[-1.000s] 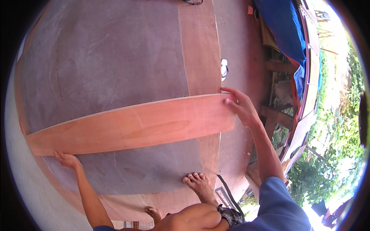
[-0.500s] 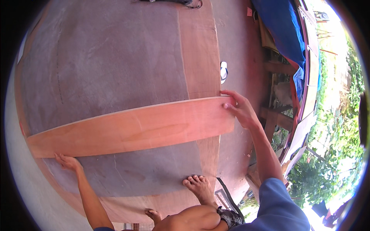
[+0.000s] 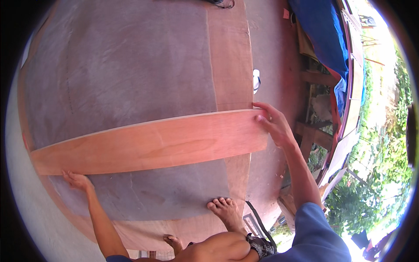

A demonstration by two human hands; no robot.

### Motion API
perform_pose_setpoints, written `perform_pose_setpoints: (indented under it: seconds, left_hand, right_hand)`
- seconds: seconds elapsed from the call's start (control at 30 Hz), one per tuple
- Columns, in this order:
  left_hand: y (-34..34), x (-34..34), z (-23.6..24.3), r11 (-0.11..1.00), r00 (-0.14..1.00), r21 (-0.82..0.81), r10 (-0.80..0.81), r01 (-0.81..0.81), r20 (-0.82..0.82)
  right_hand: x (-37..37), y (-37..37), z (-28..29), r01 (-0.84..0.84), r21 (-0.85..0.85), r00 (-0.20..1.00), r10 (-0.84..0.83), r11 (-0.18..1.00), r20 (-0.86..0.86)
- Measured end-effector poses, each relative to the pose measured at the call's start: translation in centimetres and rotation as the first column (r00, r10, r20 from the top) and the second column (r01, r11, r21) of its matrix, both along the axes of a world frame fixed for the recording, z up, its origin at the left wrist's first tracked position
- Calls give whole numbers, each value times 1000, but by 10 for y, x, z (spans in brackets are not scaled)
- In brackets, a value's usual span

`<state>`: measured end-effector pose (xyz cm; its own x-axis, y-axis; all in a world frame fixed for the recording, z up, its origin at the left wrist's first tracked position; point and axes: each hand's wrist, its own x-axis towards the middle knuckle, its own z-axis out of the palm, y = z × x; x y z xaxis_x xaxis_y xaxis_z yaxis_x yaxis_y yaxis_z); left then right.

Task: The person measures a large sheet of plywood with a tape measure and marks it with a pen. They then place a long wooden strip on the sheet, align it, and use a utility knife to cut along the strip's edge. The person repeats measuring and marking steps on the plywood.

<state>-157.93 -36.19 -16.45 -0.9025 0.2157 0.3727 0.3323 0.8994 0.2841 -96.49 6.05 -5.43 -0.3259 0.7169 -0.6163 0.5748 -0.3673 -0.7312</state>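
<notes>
A long, flat strip of reddish plywood (image 3: 148, 144) lies crosswise in front of me, over a large grey panel with wooden borders. Its left end reaches the panel's left edge, and its right end sticks out past the right border. My right hand (image 3: 276, 126) grips that right end, thumb on the top face and a finger stretched along the far corner. At the near edge, close to the left end, my left hand (image 3: 77, 180) pinches the strip with its fingertips. The undersides of the fingers are hidden.
The grey panel (image 3: 135, 65) spreads beneath the strip, with my bare foot (image 3: 226, 210) on its near right part. A white flip-flop (image 3: 256, 81) lies beyond its right border. Further right are a blue tarp (image 3: 321, 39), stacked timber (image 3: 316, 135) and greenery (image 3: 371, 187).
The view has shifted slightly, so the panel and flip-flop appear a little further right. Both hands keep their places on the plywood strip, which shows hardly any movement.
</notes>
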Motion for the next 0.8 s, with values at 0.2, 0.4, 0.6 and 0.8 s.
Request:
perform_pose_setpoints:
  seconds: [0.2,0.4,0.6,0.8]
  left_hand:
    - [3,5,2,997,998,76,21,-26,66]
    - [5,4,3,995,998,95,-11,6,59]
    - [10,11,7,996,997,82,26,-32,74]
    - [13,11,10,990,991,124,54,-69,121]
  right_hand:
    - [-1,4,5,-49,-1,998,49,999,24]
    - [0,5,3,-34,-14,999,34,999,18]
    - [3,6,0,-66,10,997,65,998,30]
    - [6,6,-4,-64,13,997,63,998,35]
